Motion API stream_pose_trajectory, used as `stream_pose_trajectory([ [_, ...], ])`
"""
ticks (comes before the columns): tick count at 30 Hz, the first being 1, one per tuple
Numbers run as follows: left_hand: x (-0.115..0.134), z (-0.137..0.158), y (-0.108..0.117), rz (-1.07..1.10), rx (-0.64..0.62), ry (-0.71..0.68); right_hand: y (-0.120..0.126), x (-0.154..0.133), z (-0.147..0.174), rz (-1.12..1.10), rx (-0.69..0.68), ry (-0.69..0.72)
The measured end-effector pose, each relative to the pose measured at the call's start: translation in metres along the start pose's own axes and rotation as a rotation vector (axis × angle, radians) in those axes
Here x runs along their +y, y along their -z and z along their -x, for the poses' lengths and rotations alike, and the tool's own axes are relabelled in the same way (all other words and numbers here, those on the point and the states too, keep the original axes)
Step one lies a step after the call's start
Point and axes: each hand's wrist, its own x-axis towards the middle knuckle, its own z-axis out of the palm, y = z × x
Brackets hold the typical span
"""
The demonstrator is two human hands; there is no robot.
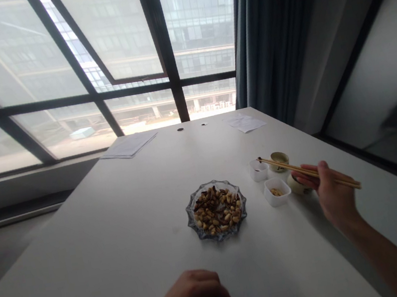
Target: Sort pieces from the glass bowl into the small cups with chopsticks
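Observation:
My right hand grips a pair of wooden chopsticks that point to the left. A small dark piece is at their tips, over the far side of a small white square container with a little dark stuff inside. Nearer to me, a second square container holds some tan nuts. A glass dish with a scalloped rim carries mixed nuts and dark pieces. In front of it my left hand rests on the table, fingers loosely curled inward, with nothing visible in it.
Two small ceramic cups, a far cup and a near cup partly behind my right fingers, stand beside the containers. Sheets of paper lie at the far left and far right of the white table. Windows and a dark curtain are beyond.

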Motion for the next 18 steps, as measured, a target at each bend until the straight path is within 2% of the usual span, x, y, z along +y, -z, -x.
stream_pose_trajectory([
  [11,-0.001,0.001,-0.001,0.004,-0.003,0.005,-0.006,-0.011,0.013,0.019,-0.089,0.046],
  [14,-0.001,0.0,-0.001,0.002,-0.001,-0.01,-0.011,-0.015,0.026,0.039,-0.229,0.015],
  [18,-0.002,0.0,-0.001,-0.002,-0.004,-0.029,-0.021,-0.015,0.051,0.103,-0.501,-0.021],
])
